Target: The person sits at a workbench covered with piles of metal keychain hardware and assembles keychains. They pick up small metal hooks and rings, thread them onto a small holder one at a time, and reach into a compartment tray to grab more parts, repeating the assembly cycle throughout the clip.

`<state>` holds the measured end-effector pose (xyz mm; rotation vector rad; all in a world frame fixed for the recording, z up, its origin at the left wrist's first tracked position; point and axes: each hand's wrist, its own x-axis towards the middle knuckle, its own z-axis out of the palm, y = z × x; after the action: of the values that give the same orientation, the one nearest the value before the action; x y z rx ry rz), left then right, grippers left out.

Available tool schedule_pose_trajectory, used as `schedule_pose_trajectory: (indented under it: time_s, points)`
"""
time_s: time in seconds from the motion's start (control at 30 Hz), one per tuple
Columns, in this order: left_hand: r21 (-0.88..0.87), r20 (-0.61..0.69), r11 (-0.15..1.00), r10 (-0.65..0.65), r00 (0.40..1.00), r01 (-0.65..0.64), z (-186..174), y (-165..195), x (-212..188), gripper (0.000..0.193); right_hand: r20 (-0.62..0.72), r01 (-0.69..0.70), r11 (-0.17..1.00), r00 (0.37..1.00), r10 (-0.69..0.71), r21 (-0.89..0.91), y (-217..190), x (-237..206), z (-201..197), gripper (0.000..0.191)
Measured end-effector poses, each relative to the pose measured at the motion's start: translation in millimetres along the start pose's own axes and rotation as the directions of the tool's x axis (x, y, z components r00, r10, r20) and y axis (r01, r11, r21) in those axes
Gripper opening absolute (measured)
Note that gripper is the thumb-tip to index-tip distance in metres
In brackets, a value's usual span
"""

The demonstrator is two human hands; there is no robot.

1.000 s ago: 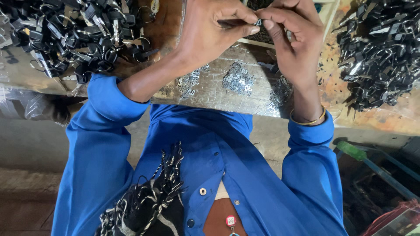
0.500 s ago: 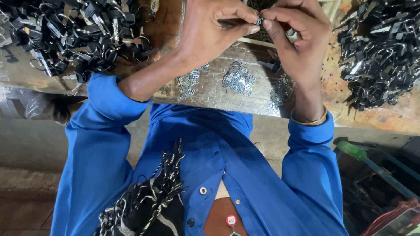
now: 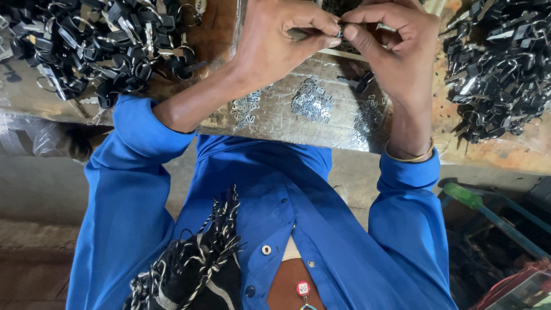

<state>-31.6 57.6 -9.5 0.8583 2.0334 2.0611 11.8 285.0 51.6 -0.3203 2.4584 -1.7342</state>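
My left hand [image 3: 281, 43] and my right hand [image 3: 396, 49] meet fingertip to fingertip above a metal-covered workbench [image 3: 275, 117]. Between thumbs and forefingers they pinch a small dark metal part [image 3: 339, 31], mostly hidden by the fingers. Below the hands, small heaps of tiny shiny metal clips [image 3: 311, 103] lie on the bench plate. A gold bangle [image 3: 408, 156] circles my right wrist. Blue shirt sleeves cover both forearms to the cuffs.
A big pile of black parts with metal rings [image 3: 97, 46] lies at the left of the bench. Another such pile [image 3: 499, 74] lies at the right. A green-handled tool [image 3: 466, 198] rests low at the right. A black-and-white fringed scarf [image 3: 195, 270] hangs on my chest.
Both hands have shifted slightly while working the small part between the fingertips; the grip stays the same. The piles have not moved.
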Motion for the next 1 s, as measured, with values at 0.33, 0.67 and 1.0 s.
schedule_pose_trajectory:
  time_s: [0.33, 0.67, 1.0]
  points:
    - [-0.1, -0.004, 0.994, -0.048, 0.999, 0.048, 1.0, -2.0, -2.1, 0.015, -0.091, -0.228, 0.97, 0.968, 0.235, 0.082, -21.8, 6.9, 4.0, 0.002]
    - [-0.143, 0.002, 0.987, -0.077, 0.997, 0.077, 3.0, -6.8, -4.6, 0.016, -0.074, 0.07, 0.955, 0.993, -0.095, -0.289, -18.3, 3.0, 6.7, 0.01]
    - [-0.068, -0.015, 0.997, -0.039, 0.999, 0.038, 5.3, -8.7, -6.8, 0.018, -0.106, 0.131, 0.948, 0.98, -0.168, -0.291, -16.6, -4.5, 9.3, 0.012]
